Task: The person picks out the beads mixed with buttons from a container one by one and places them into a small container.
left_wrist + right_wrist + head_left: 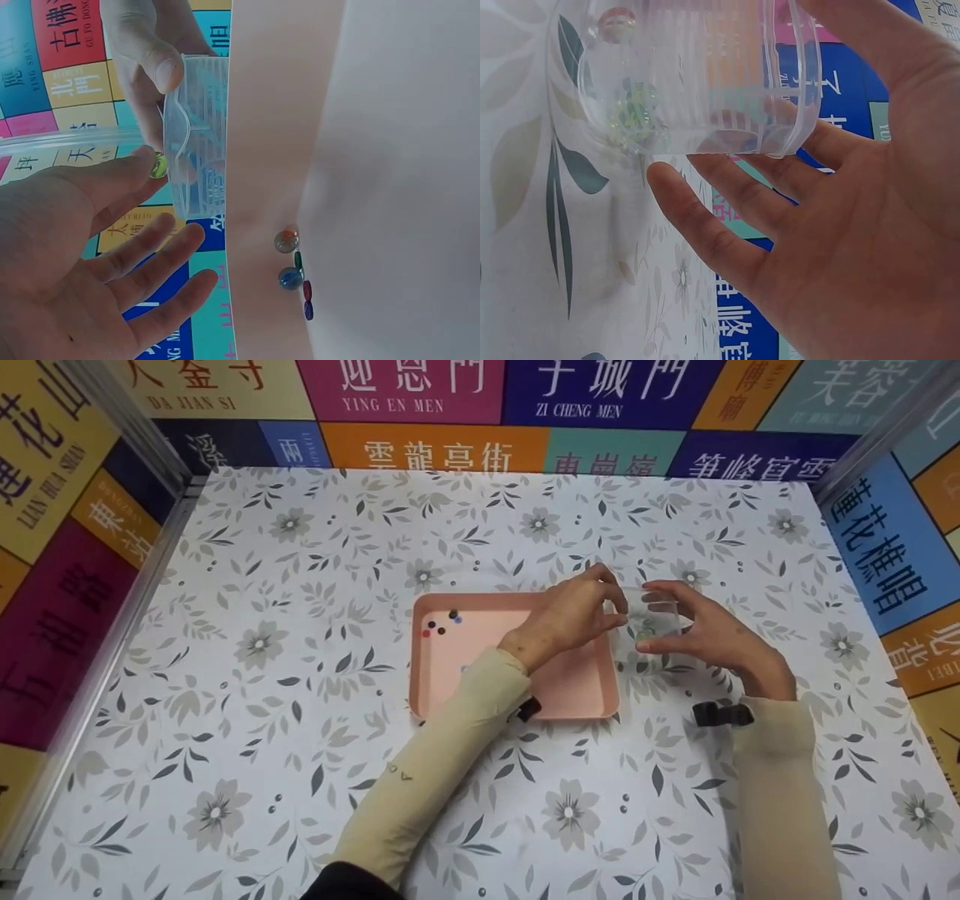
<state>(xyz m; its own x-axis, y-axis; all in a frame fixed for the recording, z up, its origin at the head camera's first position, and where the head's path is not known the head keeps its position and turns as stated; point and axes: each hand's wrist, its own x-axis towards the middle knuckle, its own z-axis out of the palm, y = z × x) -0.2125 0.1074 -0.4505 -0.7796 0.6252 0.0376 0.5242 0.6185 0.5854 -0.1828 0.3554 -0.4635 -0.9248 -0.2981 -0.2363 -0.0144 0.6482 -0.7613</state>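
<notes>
My left hand (574,611) is above the right side of a pink tray (517,601). Between its thumb and index finger it pinches a yellow-green marble (157,165) beside the mouth of a clear plastic box (199,127); the other fingers are spread. My right hand (709,630) grips that box just right of the tray, thumb on one side and fingers on the other. Inside the box, low down, lie green marbles (635,112) and a reddish one (616,25). In the tray are a clear-orange marble (286,241), a blue marble (291,278) and small flat dark and red pieces (307,290).
A white tablecloth (259,645) with grey leaves and flowers covers the table. Panels with coloured lettering (435,442) stand along the back and both sides. A clear strip-like edge (75,139) crosses the left wrist view near the box.
</notes>
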